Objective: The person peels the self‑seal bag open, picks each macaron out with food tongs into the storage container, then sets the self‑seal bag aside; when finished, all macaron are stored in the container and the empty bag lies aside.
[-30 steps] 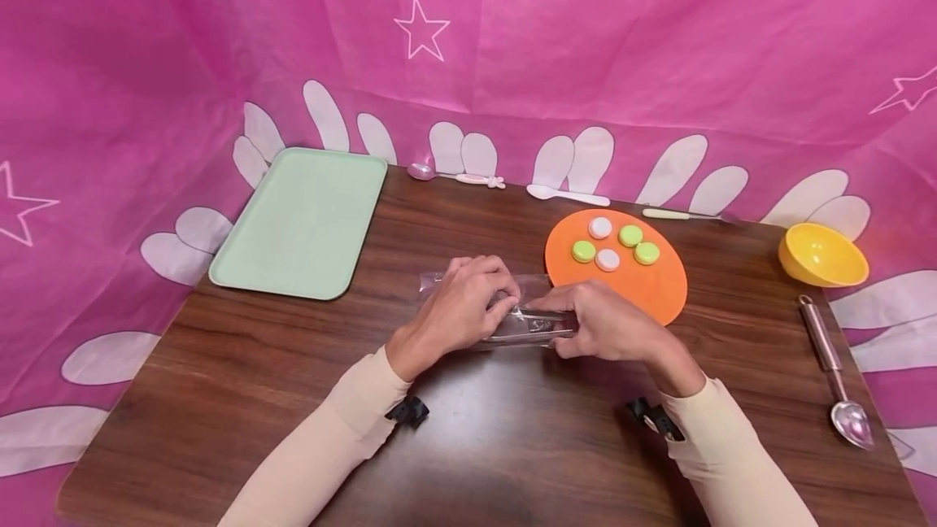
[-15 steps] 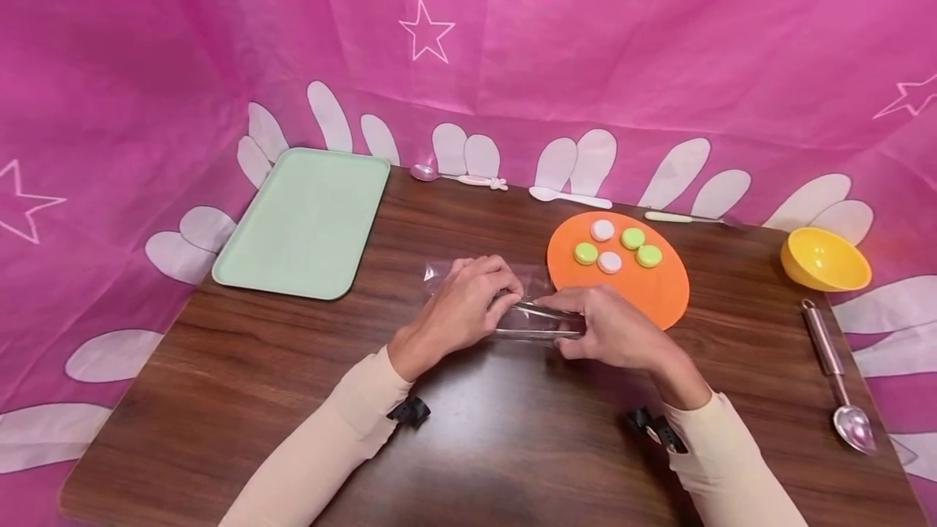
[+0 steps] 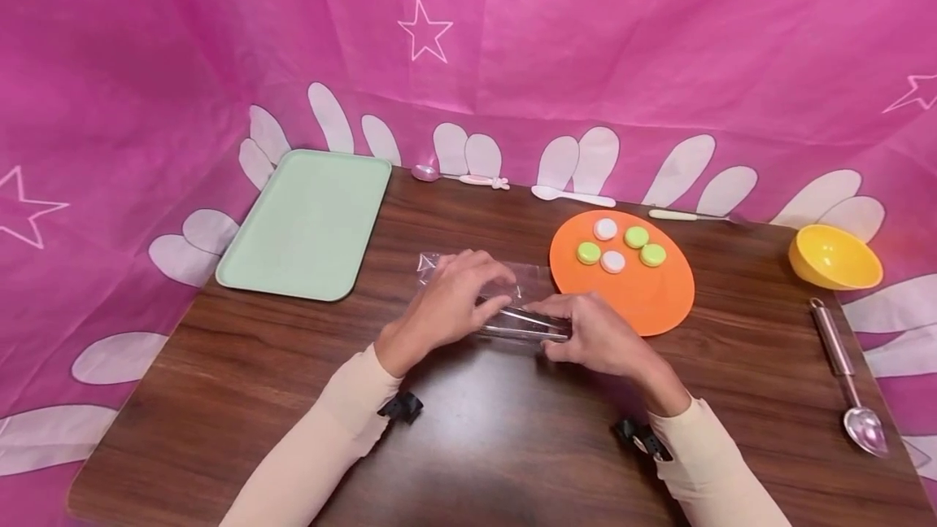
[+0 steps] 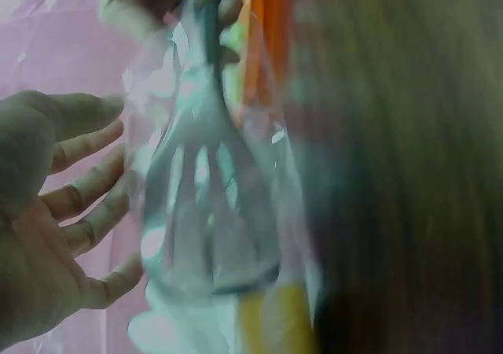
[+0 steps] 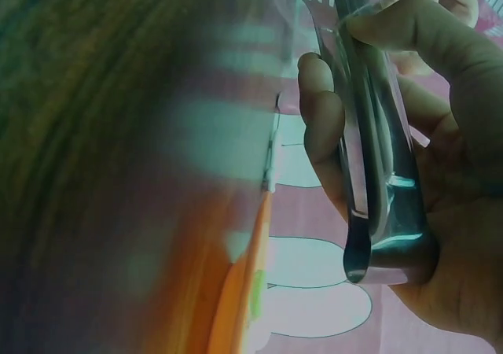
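Metal tongs (image 3: 523, 322) lie partly inside a clear plastic bag (image 3: 529, 275) on the wooden table (image 3: 241, 364), left of the orange plate (image 3: 651, 299). My right hand (image 3: 596, 336) grips the tongs' hinged end; in the right wrist view the fingers (image 5: 330, 134) and thumb wrap round the tongs (image 5: 373, 173). My left hand (image 3: 457, 299) rests on the bag. The left wrist view shows its fingers (image 4: 86, 197) spread and nearly straight, tips touching the bag (image 4: 291, 212) beside the tongs' slotted head (image 4: 208, 212).
The plate carries several green and white round pieces (image 3: 613, 261). A mint tray (image 3: 307, 222) lies at the back left. A pink spoon (image 3: 457, 177), white spoon (image 3: 571, 196) and knife (image 3: 688, 216) line the back edge. A yellow bowl (image 3: 834, 257) and metal scoop (image 3: 849, 381) sit at the right.
Both hands and the bagged tongs have shifted slightly left. My left fingers have loosened from a curl over the bag to a flatter touch.
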A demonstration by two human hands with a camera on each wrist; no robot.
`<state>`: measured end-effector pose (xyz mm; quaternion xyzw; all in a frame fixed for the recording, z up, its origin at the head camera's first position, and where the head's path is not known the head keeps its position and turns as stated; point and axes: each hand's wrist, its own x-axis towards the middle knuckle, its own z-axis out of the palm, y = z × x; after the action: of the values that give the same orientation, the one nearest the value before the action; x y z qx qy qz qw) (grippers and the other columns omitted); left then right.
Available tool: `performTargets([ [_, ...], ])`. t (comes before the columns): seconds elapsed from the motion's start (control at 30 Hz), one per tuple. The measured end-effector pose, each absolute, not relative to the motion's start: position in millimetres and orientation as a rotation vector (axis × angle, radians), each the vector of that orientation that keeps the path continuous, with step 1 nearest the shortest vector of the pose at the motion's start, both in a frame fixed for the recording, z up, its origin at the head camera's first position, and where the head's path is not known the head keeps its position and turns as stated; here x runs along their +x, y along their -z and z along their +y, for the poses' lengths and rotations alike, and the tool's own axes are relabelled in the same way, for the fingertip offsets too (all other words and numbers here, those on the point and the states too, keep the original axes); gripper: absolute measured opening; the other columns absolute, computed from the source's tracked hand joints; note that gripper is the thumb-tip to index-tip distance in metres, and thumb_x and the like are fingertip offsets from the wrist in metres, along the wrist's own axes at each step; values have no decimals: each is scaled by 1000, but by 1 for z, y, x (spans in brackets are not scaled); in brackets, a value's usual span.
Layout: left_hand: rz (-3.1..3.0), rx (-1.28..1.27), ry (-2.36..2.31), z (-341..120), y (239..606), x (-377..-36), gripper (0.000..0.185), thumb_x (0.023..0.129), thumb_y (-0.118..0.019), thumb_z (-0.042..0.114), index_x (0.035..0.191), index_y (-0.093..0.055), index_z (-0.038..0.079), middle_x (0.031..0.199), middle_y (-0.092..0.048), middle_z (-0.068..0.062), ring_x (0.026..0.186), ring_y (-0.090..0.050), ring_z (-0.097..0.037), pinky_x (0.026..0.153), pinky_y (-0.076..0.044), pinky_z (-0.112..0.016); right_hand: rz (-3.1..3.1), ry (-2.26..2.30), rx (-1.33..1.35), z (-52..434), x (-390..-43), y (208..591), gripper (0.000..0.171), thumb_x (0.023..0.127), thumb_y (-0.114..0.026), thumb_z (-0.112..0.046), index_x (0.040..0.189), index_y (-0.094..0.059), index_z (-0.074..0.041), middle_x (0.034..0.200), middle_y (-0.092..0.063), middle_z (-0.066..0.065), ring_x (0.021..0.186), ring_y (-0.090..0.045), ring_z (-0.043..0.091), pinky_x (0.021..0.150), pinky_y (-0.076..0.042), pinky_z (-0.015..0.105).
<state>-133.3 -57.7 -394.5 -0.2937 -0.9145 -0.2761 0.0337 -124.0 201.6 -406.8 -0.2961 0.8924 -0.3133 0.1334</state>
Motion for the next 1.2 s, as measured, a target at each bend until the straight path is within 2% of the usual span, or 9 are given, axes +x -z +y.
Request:
performTargets([
  [0.17,-2996,-768,848,-95,392,-137,41,96,-82,34,133,-73,17,131,-66,-8,124,-61,-29,105,-51,-56,2597,906,-837,203,-123,410,50,83,-83,-4,131,-77,-14,115,-81,3,86,-63,14,69,-50,23],
  [0.3,-3122,-627,896,-132,395,-129,59,89,-89,35,139,-66,13,141,-55,-16,128,-54,-35,107,-51,-58,2595,894,-830,204,-124,409,54,83,-82,-6,136,-75,-12,120,-80,5,84,-62,13,65,-49,22],
  [0.43,-3156,-590,939,-156,405,-118,64,82,-95,27,133,-61,9,130,-56,-17,117,-57,-31,103,-53,-51,2586,880,-835,205,-126,408,56,83,-82,-6,138,-74,-11,122,-79,6,81,-60,13,60,-47,22],
  [0.6,-3107,-686,1036,-163,423,-113,47,87,-88,9,122,-57,4,103,-67,-12,89,-66,-19,83,-57,-35,2592,868,-905,203,-128,409,54,82,-83,-5,135,-76,-13,119,-79,4,82,-61,13,62,-48,22],
  [0.7,-3066,-673,1145,-163,430,-113,40,89,-84,2,119,-57,3,92,-69,-7,78,-66,-11,75,-56,-27,2602,851,-956,197,-129,411,54,81,-83,-6,135,-76,-14,122,-79,4,81,-61,12,64,-48,21],
  [0.8,-3046,-654,1204,-162,432,-113,38,89,-83,0,117,-58,4,87,-70,-3,75,-65,-8,72,-55,-24,2611,838,-982,191,-128,411,54,81,-84,-8,134,-76,-15,125,-79,4,80,-63,12,66,-50,22],
  [1.0,-3036,-635,1215,-161,432,-114,38,87,-85,0,115,-59,6,84,-71,0,74,-63,-6,72,-52,-22,2634,831,-1006,185,-126,413,48,82,-84,-7,129,-79,-16,126,-80,1,98,-74,12,79,-57,27],
  [1.2,-3032,-627,1142,-165,434,-113,34,87,-80,-3,113,-60,6,82,-70,1,73,-62,-6,72,-51,-26,2647,849,-992,190,-123,415,51,82,-81,-6,131,-79,-19,121,-81,1,85,-67,12,71,-52,23],
])
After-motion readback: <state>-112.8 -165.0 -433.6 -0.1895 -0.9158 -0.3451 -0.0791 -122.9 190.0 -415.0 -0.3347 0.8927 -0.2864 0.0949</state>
